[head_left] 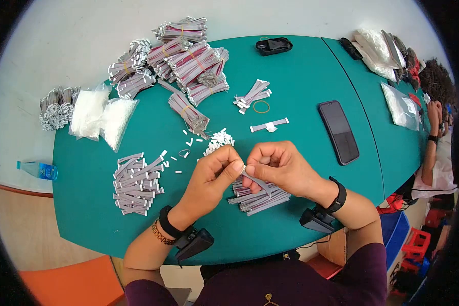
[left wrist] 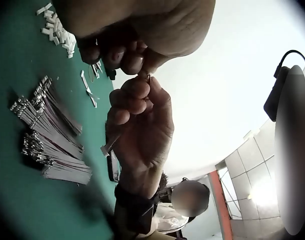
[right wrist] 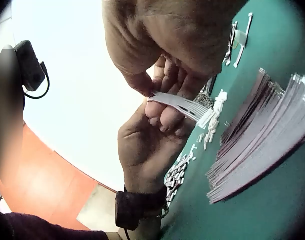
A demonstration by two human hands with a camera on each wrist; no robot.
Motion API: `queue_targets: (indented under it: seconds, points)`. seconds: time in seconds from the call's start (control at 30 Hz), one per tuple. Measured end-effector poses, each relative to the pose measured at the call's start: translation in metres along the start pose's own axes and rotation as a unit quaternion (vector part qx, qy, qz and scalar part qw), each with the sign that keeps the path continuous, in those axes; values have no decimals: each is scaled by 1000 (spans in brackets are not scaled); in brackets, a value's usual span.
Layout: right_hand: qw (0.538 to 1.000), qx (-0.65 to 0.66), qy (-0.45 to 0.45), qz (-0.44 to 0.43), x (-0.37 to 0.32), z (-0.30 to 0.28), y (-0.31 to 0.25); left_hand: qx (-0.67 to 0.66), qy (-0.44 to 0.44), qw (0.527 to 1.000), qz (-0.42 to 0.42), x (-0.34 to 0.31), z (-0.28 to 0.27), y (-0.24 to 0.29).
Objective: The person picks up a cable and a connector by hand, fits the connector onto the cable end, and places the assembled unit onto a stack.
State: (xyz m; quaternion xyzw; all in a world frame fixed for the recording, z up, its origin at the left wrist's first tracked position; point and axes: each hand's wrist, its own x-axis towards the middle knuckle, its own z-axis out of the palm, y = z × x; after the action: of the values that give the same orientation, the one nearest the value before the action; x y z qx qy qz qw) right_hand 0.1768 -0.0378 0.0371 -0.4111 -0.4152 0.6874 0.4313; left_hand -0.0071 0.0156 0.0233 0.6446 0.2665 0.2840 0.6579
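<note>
Fingertip to fingertip over the table's near side, my left hand [head_left: 209, 176] and right hand [head_left: 285, 166] work on one short grey ribbon cable [head_left: 259, 182]. The right thumb and fingers pinch it near one end. My left thumb and forefinger grip that same end, whose tip is mostly hidden between the fingers. The other end hangs free with a white connector [right wrist: 206, 117], seen in the right wrist view. Beneath the hands lies a stack of ribbon cables [head_left: 260, 200]. Small white connector housings [head_left: 220, 140] are heaped just beyond the left hand.
Left lies a pile of cables with white ends [head_left: 137, 183]. Banded cable bundles [head_left: 188, 61] and bags of white pieces [head_left: 89, 112] stand behind. A phone [head_left: 339, 132], a rubber band [head_left: 261, 106] and a black pouch [head_left: 274, 46] lie farther out. Another person's arm [head_left: 432, 148] is at far right.
</note>
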Motion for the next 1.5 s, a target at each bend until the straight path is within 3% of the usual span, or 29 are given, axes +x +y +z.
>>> queue_targets:
  seconds: [0.27,0.47,0.67,1.13,1.43,1.5]
  points:
    - [999,-22,15,-18,0,2,5,80,47,994,54,-3,10,2]
    - [1000,-22,12,-17,0,1,2,-35,5,999,-2,0,5,1]
    - [1000,12,7,-4,1,0,0,-36,2,999,-6,0,2,5]
    - [999,-35,2,-22,-2,1,1,93,-4,994,50,0,-2,2]
    - [997,-41,24,-65,-2,3,0,-16,5,1000,6,2,-4,1]
    - [979,-142,60,-135,-2,6,0,-31,9,999,0,2,-5,-1]
